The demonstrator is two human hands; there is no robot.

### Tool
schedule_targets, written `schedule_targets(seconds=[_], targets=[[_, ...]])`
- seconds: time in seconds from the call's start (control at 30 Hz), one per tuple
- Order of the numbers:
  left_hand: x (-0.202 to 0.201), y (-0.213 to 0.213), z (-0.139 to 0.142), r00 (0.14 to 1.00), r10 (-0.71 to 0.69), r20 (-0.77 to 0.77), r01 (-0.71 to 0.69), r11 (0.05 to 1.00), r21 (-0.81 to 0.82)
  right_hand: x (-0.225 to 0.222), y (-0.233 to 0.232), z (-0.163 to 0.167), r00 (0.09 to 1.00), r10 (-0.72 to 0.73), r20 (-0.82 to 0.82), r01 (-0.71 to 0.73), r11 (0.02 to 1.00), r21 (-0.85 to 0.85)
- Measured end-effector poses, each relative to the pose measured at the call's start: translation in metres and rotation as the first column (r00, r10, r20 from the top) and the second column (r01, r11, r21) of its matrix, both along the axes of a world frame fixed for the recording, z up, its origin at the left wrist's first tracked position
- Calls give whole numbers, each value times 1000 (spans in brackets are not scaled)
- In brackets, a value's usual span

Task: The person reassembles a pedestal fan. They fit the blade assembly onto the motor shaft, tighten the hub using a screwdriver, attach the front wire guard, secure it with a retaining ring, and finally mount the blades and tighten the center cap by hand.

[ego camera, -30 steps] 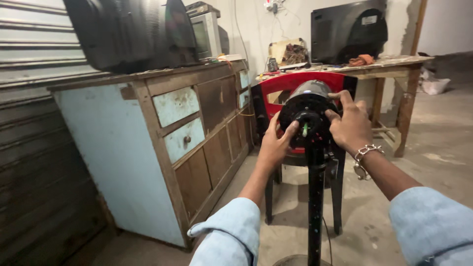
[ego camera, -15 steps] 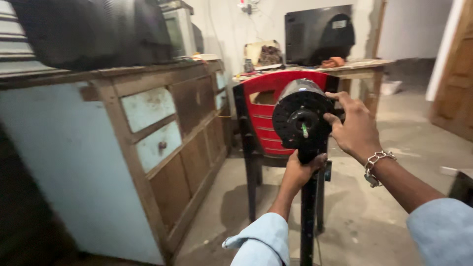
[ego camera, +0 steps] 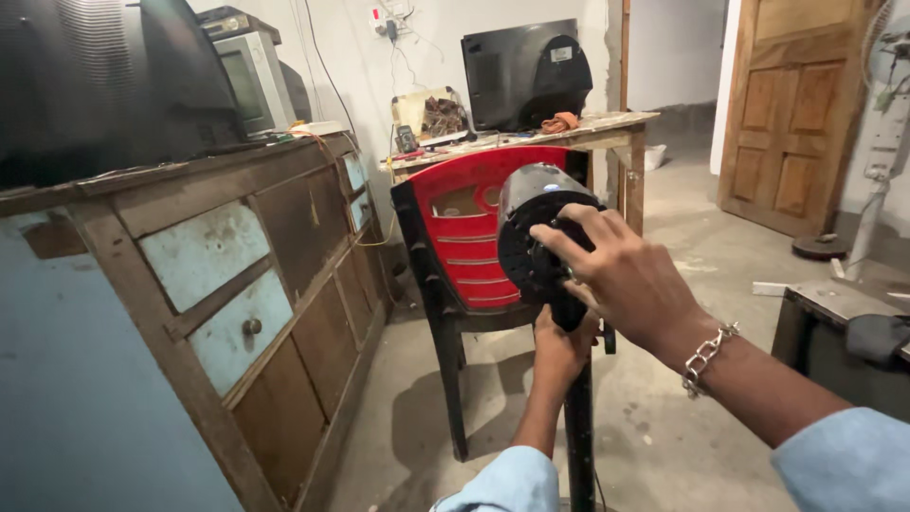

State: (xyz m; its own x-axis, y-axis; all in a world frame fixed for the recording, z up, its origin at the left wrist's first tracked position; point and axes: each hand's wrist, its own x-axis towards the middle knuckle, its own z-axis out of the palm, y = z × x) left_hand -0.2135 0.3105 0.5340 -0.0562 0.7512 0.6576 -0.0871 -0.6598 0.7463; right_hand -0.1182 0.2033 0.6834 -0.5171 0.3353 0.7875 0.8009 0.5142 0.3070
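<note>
A black and silver fan motor head [ego camera: 531, 213] sits atop a black stand pole [ego camera: 579, 427] in front of me. My right hand [ego camera: 621, 275], with a chain bracelet at the wrist, lies over the back of the motor, fingers spread on its black face. My left hand [ego camera: 559, 346] grips the pole just under the motor. Both of my sleeves are light blue.
A red and black plastic chair [ego camera: 455, 237] stands just behind the motor. A worn blue and brown wooden cabinet [ego camera: 218, 284] with old televisions runs along the left. A cluttered table [ego camera: 569, 128] holds a dark monitor. A wooden door [ego camera: 791, 104] and a standing fan [ego camera: 877, 161] are at the right.
The view has swung to the right, showing the door and the standing fan. My left hand has dropped from the motor face to the pole beneath it; my right hand stays on the motor.
</note>
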Motion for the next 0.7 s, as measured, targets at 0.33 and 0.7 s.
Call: schedule_targets(seconds=[0.33, 0.7], targets=[[-1, -7, -1, 1000, 20, 2, -20, 999, -40, 7, 10, 3, 946, 278, -165, -287, 958, -31], [-5, -17, 9, 999, 32, 22, -32, 999, -4, 27, 34, -23, 877, 332, -348, -357, 934, -8]])
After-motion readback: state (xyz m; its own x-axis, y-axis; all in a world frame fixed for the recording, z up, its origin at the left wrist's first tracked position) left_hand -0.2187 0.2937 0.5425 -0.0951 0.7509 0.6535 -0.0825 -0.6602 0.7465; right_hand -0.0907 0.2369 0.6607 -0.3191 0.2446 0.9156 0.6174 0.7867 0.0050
